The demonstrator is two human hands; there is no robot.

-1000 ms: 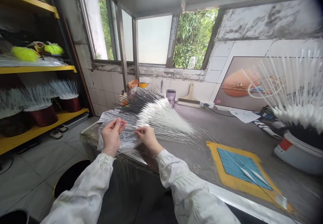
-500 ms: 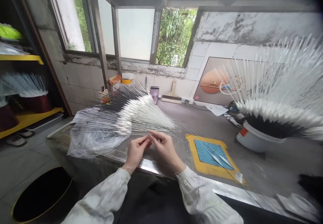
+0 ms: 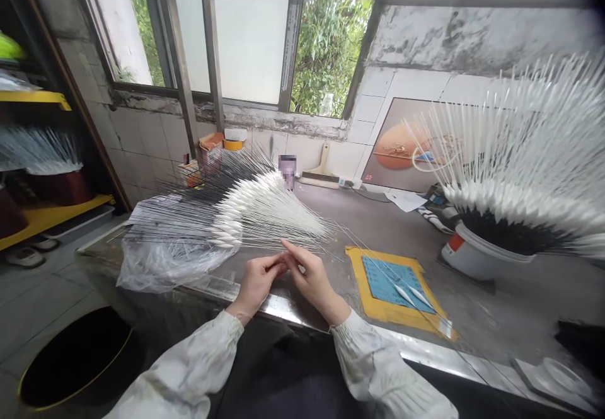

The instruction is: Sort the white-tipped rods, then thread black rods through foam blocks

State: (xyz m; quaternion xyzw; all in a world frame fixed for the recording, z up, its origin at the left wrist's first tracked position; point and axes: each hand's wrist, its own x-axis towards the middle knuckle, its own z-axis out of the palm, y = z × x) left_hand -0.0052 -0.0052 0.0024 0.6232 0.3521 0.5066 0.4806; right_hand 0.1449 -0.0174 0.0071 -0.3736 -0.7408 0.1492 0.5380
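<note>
My left hand [image 3: 259, 283] and my right hand [image 3: 312, 280] meet above the front edge of the workbench [image 3: 331, 201]. Both are closed in a pinch, fingertips together. Whatever they hold, if anything, is hidden or too small to make out. My right index finger points up and forward. Just beyond them lies a fanned pile of slim white fishing floats [image 3: 229, 217] with long thin stems, partly on clear plastic wrapping [image 3: 165, 264]. To the right, two more white floats [image 3: 405, 294] rest across a blue printed sheet [image 3: 385, 274] bordered by yellow tape [image 3: 355, 274].
A white bucket [image 3: 472, 258] packed with upright floats stands at the right. Against the back wall are a wide brush-like scraper [image 3: 322, 168] and small boxes [image 3: 211, 148]. A black bin [image 3: 75, 356] sits on the floor at left, below yellow-edged shelves [image 3: 57, 217].
The view has shifted slightly. My hands stay together over the bench edge, with the fingers a little rearranged and the right index finger raised more. The floats lie as before.
</note>
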